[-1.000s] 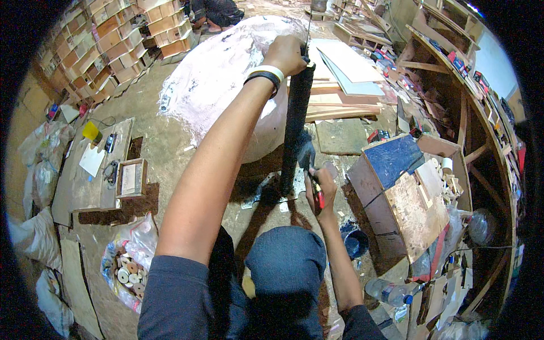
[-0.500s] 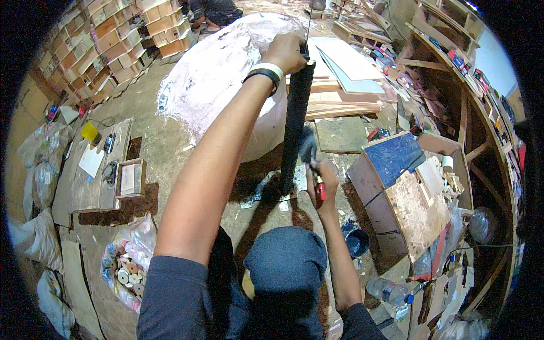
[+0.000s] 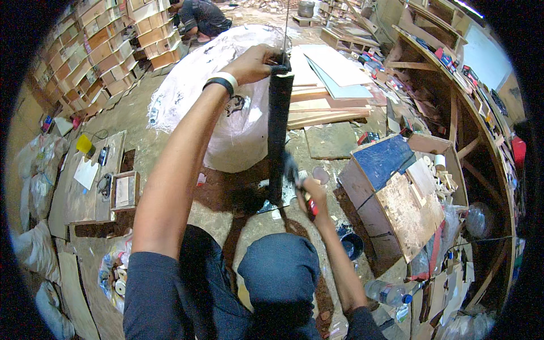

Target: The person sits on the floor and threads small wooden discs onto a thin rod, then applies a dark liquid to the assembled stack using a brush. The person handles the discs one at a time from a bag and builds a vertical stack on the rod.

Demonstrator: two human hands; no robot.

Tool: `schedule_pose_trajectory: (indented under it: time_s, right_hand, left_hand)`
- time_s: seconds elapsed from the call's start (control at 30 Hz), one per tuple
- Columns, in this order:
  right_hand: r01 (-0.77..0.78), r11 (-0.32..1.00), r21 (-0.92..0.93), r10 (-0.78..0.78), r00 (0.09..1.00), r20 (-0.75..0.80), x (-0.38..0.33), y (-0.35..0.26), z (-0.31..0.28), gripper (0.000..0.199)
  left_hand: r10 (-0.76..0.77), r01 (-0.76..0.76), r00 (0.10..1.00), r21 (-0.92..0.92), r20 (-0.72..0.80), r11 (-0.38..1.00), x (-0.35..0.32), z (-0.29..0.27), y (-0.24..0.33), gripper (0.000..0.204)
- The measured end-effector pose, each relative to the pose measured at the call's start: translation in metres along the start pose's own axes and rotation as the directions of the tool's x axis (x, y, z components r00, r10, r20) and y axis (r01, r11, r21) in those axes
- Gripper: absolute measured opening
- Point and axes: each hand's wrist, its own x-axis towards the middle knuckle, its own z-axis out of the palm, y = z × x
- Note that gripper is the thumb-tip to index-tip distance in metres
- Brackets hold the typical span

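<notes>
A long, narrow black piece [image 3: 279, 119] stands nearly upright before me, its lower end close to the floor. My left hand [image 3: 254, 63] is closed at its top end, where a thin line or rod [image 3: 287, 28] rises above my fingers. To the right of the piece's lower part, my right hand [image 3: 315, 195] grips a paintbrush [image 3: 311, 205] by its red handle. The dark bristles are smeared by motion and lie close to the piece; whether they touch it I cannot tell. A small dark bucket [image 3: 352, 245] sits on the floor near my right forearm.
Behind the piece bulges a big white sack [image 3: 232, 136]. Boards [image 3: 334, 65] are stacked beyond it. At right stands a wooden box [image 3: 368, 209] with offcuts; at left lies a low board [image 3: 79, 198] with tools. Another person [image 3: 201, 20] crouches at the back.
The view has shifted a little. The black piece now stands straighter, its top end moved left with my left hand. The brush has moved lower along the piece and nearer to it.
</notes>
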Motion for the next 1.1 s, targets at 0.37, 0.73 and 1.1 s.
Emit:
schedule_pose_trajectory:
  time_s: [0.37, 0.73, 1.1]
  right_hand:
    - [0.132, 0.977, -0.165, -0.136, 0.991, -0.011, 0.017, -0.007, -0.01, 0.018]
    - [0.027, 0.998, -0.057, -0.019, 0.992, 0.128, -0.011, -0.016, -0.006, 0.021]
    - [0.044, 0.99, -0.133, -0.071, 0.977, -0.2, 0.105, -0.09, -0.082, 0.013]
  left_hand:
    - [0.016, -0.014, 1.0, 0.069, -0.019, 0.998, -0.014, 0.002, 0.012, 0.022]
    - [0.111, -0.074, 0.985, 0.254, -0.134, 0.964, -0.011, 0.018, 0.031, 0.018]
    - [0.084, 0.039, 0.965, 0.453, -0.249, 0.89, -0.008, 0.042, 0.058, 0.027]
